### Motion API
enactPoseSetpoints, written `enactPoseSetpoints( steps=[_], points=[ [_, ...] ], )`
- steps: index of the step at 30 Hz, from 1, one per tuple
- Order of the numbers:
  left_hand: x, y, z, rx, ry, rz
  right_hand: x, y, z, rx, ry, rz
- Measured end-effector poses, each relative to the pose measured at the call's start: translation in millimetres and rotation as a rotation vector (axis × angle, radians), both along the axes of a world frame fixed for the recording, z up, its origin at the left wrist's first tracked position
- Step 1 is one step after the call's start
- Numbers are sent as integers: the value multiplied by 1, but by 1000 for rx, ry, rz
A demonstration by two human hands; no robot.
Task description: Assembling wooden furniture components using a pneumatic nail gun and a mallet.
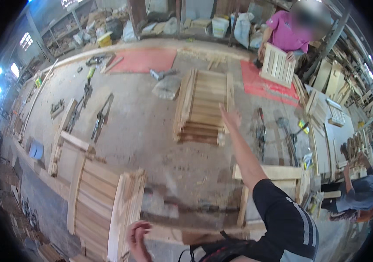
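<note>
My right hand [231,118] reaches far out with its fingers extended, at the right edge of a stack of slatted wooden panels [204,102] in the middle of the table; whether it touches the stack I cannot tell. My left hand [138,233] is low in the view, fingers loosely bent and apart, with nothing visible in it. Just left of that hand stands a second pile of slatted wooden panels [95,192], its pale side rails leaning along the near right side.
Bar clamps lie about the worktable [151,126], such as one clamp [101,118] at left. A plastic bag [167,87] lies beyond the stack. A co-worker in pink [284,30] holds a slatted panel [278,65] over a red sheet [260,83]. Another person [361,192] works at far right.
</note>
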State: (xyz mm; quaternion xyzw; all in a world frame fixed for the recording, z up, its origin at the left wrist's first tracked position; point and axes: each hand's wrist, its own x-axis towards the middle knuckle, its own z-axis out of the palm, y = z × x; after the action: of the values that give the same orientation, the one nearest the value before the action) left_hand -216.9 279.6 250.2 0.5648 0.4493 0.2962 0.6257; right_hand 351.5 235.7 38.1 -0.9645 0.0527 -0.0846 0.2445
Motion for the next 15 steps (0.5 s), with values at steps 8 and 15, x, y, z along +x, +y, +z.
enactPoseSetpoints(
  steps=[8,15],
  points=[
    [330,-51,-169,-427,-62,-698,67,-108,-36,185,296,426],
    [370,-178,-168,-525,-272,-149,-167,-231,79,1113,393,135]
  ],
)
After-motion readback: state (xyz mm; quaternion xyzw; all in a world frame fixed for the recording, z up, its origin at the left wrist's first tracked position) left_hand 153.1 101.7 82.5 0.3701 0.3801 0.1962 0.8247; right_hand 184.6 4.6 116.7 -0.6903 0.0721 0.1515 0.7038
